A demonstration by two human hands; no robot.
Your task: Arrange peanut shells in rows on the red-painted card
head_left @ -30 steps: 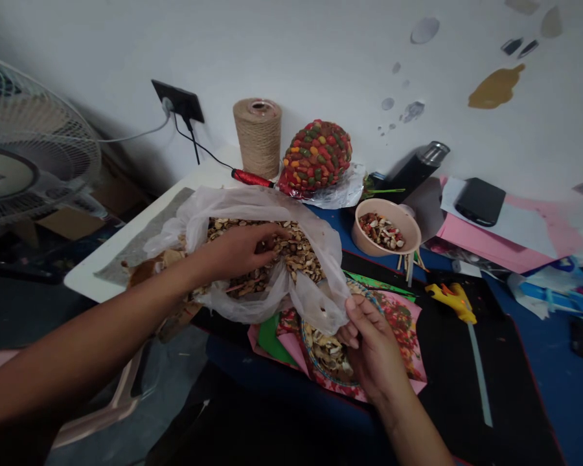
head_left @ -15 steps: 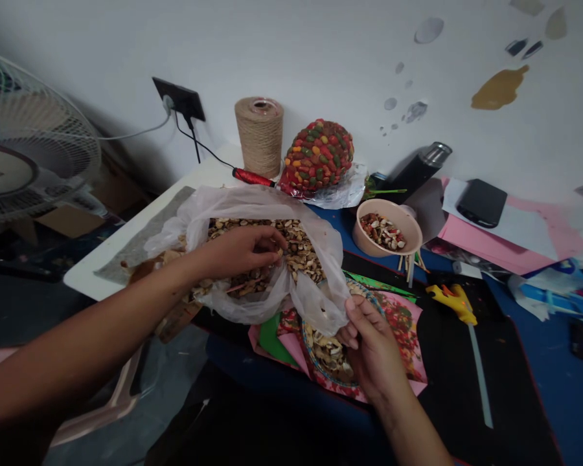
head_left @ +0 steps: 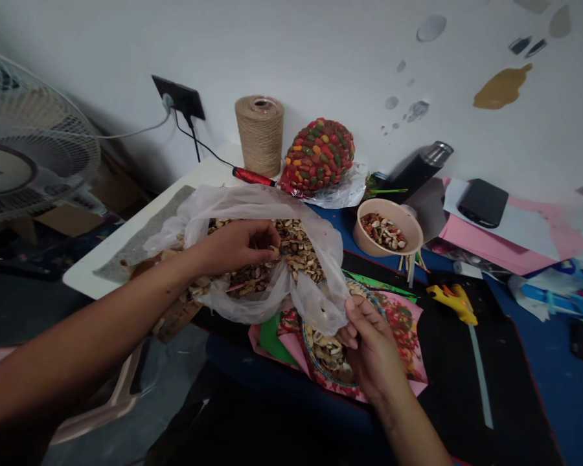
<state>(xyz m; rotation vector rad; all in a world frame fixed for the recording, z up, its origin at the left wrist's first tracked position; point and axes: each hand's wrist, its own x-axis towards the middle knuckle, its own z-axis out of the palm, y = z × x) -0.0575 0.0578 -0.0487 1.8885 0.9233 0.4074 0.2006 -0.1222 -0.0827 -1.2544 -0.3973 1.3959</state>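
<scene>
The open plastic bag (head_left: pixel 315 298), full of shells (head_left: pixel 305 257), lies across the near side of the worktop (head_left: pixel 90 268), overlapping a round blue-rimmed piece (head_left: pixel 331 356) that also holds shells. The left hand (head_left: pixel 245 244) reaches into it, fingers pinched together on what looks like a single shell; the right hand (head_left: pixel 373 343) has its fingers clamped on the bag's right edge. Behind the bag, a twine spool (head_left: pixel 260 139), a red-handled corded tool (head_left: pixel 253 177) and a multicoloured studded ball (head_left: pixel 323 155) crowd the wall side. Beyond the right hand, a pink bowl (head_left: pixel 362 241) and a dark flask (head_left: pixel 411 175) close off the far side. The worktop's left corner lies beneath the left forearm's far side, with a fan (head_left: pixel 39 129) past it. The widest room is over the black mat (head_left: pixel 457 388), right of the right wrist, where a yellow glue gun (head_left: pixel 451 301) lies near the back.
</scene>
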